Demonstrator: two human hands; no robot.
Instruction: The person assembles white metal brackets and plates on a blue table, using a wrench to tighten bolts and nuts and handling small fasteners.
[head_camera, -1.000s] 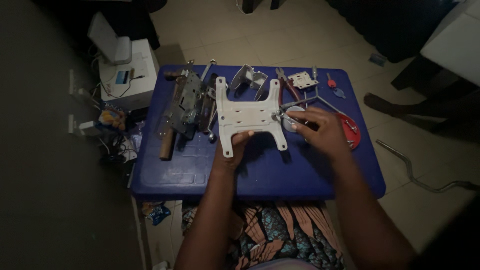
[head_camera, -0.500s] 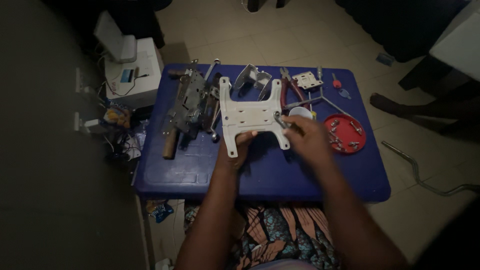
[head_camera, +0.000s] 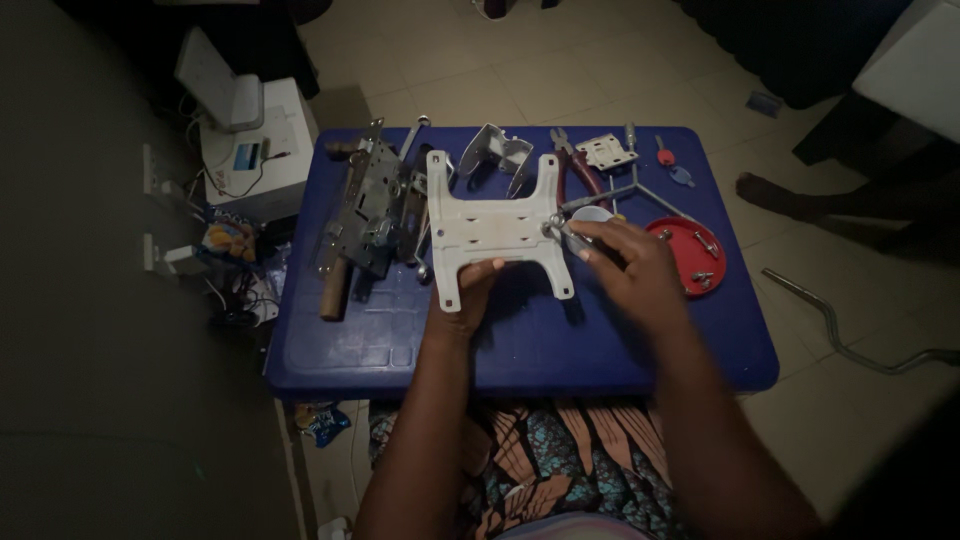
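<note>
A white H-shaped metal bracket plate (head_camera: 497, 228) lies on the blue plastic table top (head_camera: 520, 335). My left hand (head_camera: 466, 298) grips the plate's near edge from below. At the plate's right edge my right hand (head_camera: 625, 262) pinches a small metal bolt or tool (head_camera: 556, 228). What exactly the fingers hold is too small to tell. A round white part (head_camera: 590, 213) lies just beyond my right hand.
A grey metal lock body with a wooden-handled tool (head_camera: 357, 225) lies at the left. Red-handled pliers (head_camera: 574, 172), a small white plate (head_camera: 606, 152) and a bent bracket (head_camera: 497, 151) sit at the back. A red dish (head_camera: 693, 258) holds screws. A white box (head_camera: 262, 150) stands on the floor at the left.
My right hand has shifted left off the red dish toward the plate's right edge. My left hand stays on the plate.
</note>
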